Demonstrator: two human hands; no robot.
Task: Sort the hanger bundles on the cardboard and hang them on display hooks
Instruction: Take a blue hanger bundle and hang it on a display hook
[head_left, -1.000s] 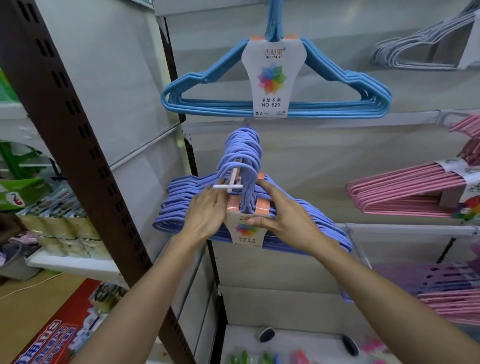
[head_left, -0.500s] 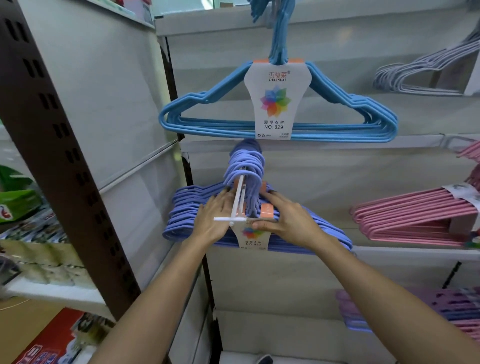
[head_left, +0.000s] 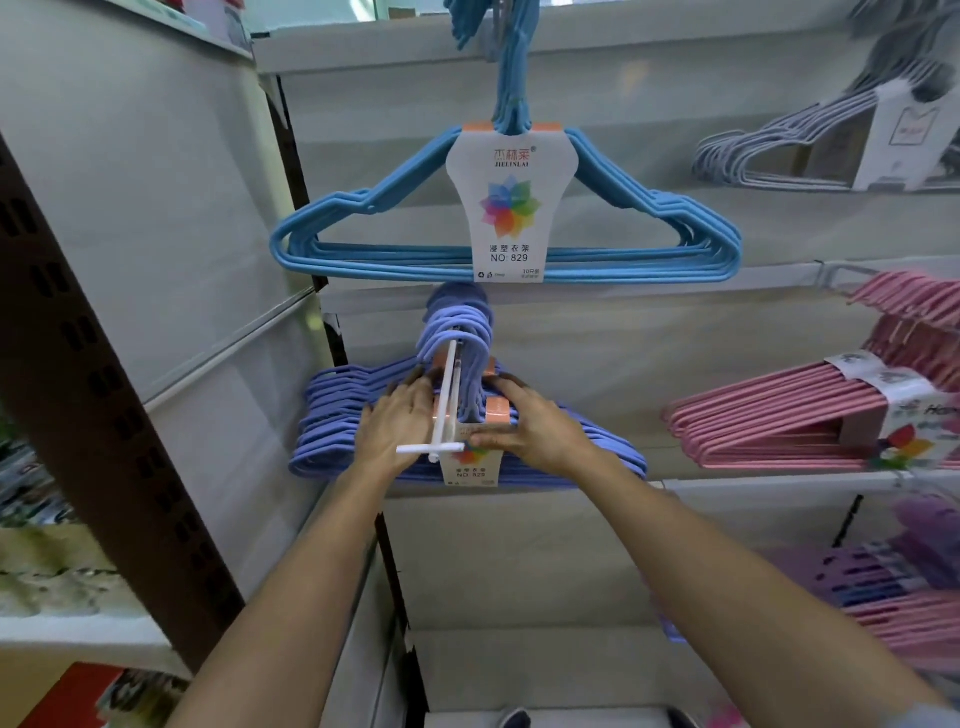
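Both hands were at the stack of periwinkle-blue plastic-coated wire hanger bundles (head_left: 363, 415) threaded on the white metal display hook with a crossbar end (head_left: 448, 405). Compared with a second earlier, the bundles sat further back along the rod and more bare rod showed in front. The left hand (head_left: 392, 423) lay with straight fingers on the left shoulders of the stack, pressing rather than gripping; the right hand (head_left: 530, 423) had its fingers over the right shoulders and its thumb against the white card label with a pinwheel print (head_left: 470, 465), so its grip looked like a light pinch on the front bundle. Judgement: this bundle is effectively hung; seating and squaring remain. A sky-blue hanger bundle (head_left: 504, 228) hung above; pink hanger bundles (head_left: 779, 415) hung to the right.
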